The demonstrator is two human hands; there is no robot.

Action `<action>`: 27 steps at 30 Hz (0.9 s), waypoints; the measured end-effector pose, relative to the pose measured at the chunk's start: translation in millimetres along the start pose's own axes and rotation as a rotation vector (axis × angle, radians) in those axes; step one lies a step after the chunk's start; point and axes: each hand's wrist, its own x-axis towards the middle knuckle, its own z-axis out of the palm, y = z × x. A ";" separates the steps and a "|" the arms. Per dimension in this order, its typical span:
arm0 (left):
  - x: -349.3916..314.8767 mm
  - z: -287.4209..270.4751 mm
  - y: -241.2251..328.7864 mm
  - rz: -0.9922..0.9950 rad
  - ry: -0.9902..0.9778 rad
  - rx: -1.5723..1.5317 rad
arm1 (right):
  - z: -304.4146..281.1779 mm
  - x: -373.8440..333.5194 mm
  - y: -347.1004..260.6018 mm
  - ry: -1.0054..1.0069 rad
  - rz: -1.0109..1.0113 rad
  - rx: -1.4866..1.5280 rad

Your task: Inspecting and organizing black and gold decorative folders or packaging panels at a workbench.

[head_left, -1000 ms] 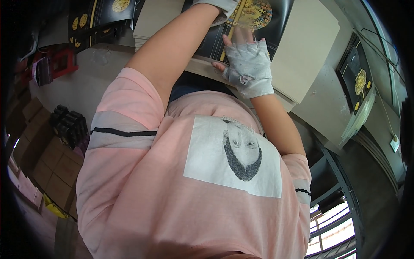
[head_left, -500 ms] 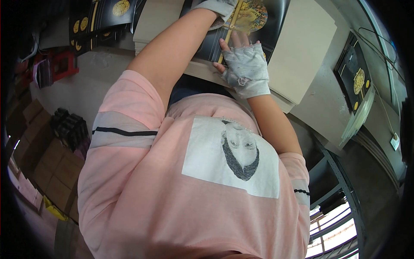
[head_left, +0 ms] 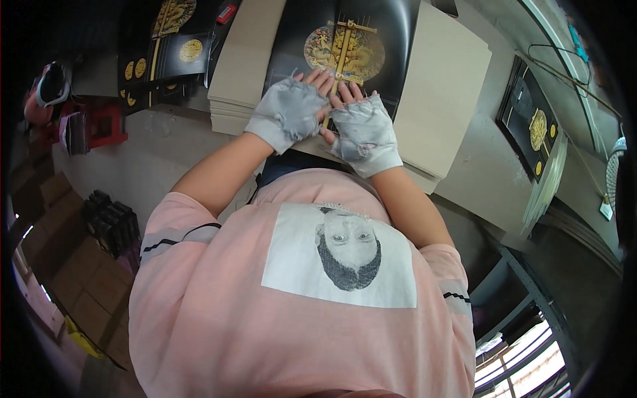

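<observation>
Both my hands wear grey fingerless gloves. A glossy black printed sheet (head_left: 391, 46) with a gold and coloured round design lies in front of me on pale grey boards (head_left: 441, 93). Flat on the near part of this sheet rests my left hand (head_left: 290, 109), its bare fingers stretched forward, left of the gold stripe. Close beside it, my right hand (head_left: 363, 129) lies palm down with fingers spread, its fingertips at the lower end of the round design. Neither hand grips anything. The sheet's near edge is partly hidden beneath the hands.
Stacked pale boards (head_left: 232, 106) stand at the left. Beyond them are black and gold printed pieces (head_left: 189, 60) and a red stool (head_left: 106, 123). Another black and gold printed stack (head_left: 534, 119) sits at the right. Brown cartons (head_left: 89, 298) are low at the left.
My left hand has come back from the far part of the sheet to lie beside my right hand. The right hand has shifted slightly nearer and left in view.
</observation>
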 end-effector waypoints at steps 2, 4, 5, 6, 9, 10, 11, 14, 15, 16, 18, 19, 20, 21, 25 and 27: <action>-3.9 0.1 4.0 0.001 -0.036 0.035 | 1.9 -1.0 3.5 0.021 0.011 0.026; -5.2 1.5 5.3 0.003 -0.049 -0.009 | 3.4 -1.5 7.4 0.030 0.003 0.028; -5.1 2.4 5.5 0.002 -0.033 -0.018 | 4.0 -1.7 9.2 0.032 0.007 0.015; -4.7 2.9 5.3 0.001 -0.014 -0.034 | 4.6 -1.3 11.1 0.033 0.011 0.002; -2.2 2.8 4.6 -0.020 -0.048 -0.071 | 6.4 1.1 18.1 -0.002 0.091 -0.029; -1.4 2.3 4.7 -0.026 -0.072 -0.087 | 7.1 2.1 20.3 -0.005 0.116 -0.036; -0.1 1.4 4.8 -0.026 -0.086 -0.113 | 7.4 3.2 23.1 -0.008 0.122 -0.037; 1.7 -1.0 4.0 -0.034 -0.118 -0.141 | 7.3 9.5 31.0 0.002 0.138 -0.041; 1.9 -1.5 3.8 -0.035 -0.128 -0.146 | 6.3 12.3 34.0 0.014 0.144 -0.041; 2.3 -1.9 3.5 -0.037 -0.149 -0.149 | 4.8 15.8 37.7 0.015 0.157 -0.040; 3.0 -2.0 3.3 -0.045 -0.171 -0.159 | 0.0 24.3 47.4 0.026 0.156 -0.061; 3.0 -1.8 3.6 -0.051 -0.171 -0.166 | -2.9 29.3 53.9 0.035 0.147 -0.067; 3.1 -1.6 3.8 -0.057 -0.177 -0.180 | -6.0 34.7 61.2 0.030 0.143 -0.064; 3.1 -1.3 3.7 -0.060 -0.194 -0.184 | -9.2 41.3 70.4 0.026 0.110 -0.076; 1.7 0.8 3.5 -0.062 -0.172 -0.207 | -20.1 68.7 111.2 0.027 -0.024 -0.094; 0.6 3.0 3.3 -0.069 -0.166 -0.222 | -24.0 86.7 130.4 0.084 -0.044 -0.136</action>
